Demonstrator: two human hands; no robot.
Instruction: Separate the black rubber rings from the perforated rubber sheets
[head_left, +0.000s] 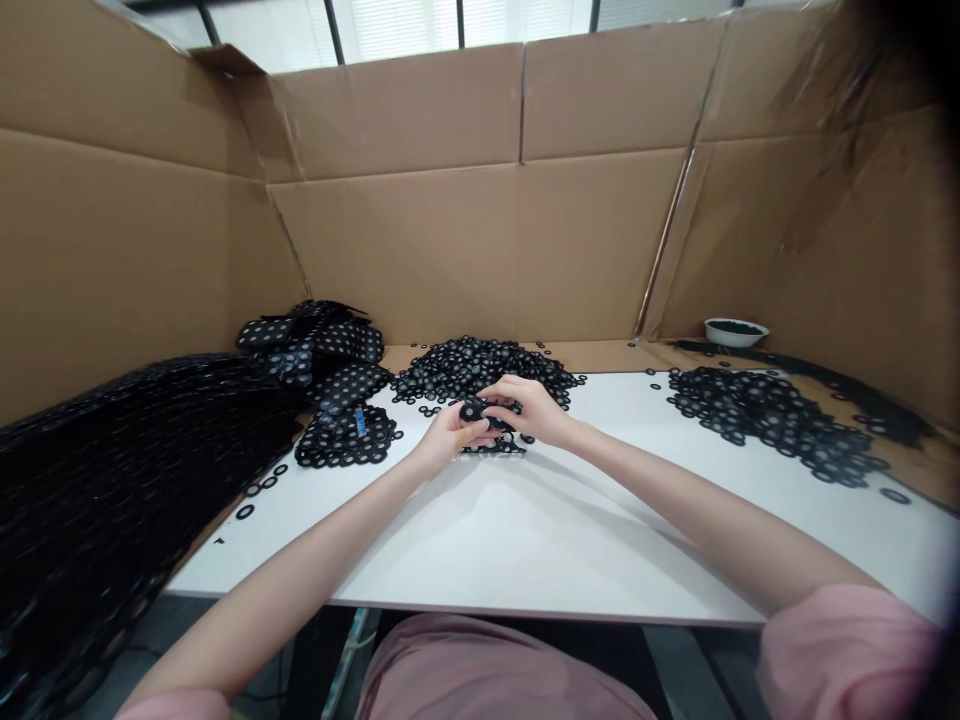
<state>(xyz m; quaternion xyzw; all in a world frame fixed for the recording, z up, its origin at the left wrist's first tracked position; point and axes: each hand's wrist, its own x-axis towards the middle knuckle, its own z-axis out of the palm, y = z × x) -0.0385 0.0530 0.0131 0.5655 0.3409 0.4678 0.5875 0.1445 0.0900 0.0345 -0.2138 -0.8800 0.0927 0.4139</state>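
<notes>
Near the middle of the white board, my left hand [448, 436] has its fingers closed round a small black ring-shaped piece [471, 411]. My right hand [529, 408] touches the same black part from the right, thumb and fingers pinched together at it. Just below and behind the fingers lies a black sheet with holes [491, 446], partly hidden by the hands. Behind both hands rises a heap of black rings [472, 362].
A second ring heap [772, 420] lies at the right, near a white bowl [736, 333] of dark bits. Perforated black sheets [322, 345] are stacked at the left, beside a large glossy black pile [135, 470]. Cardboard walls [420, 250] surround the white board [540, 540].
</notes>
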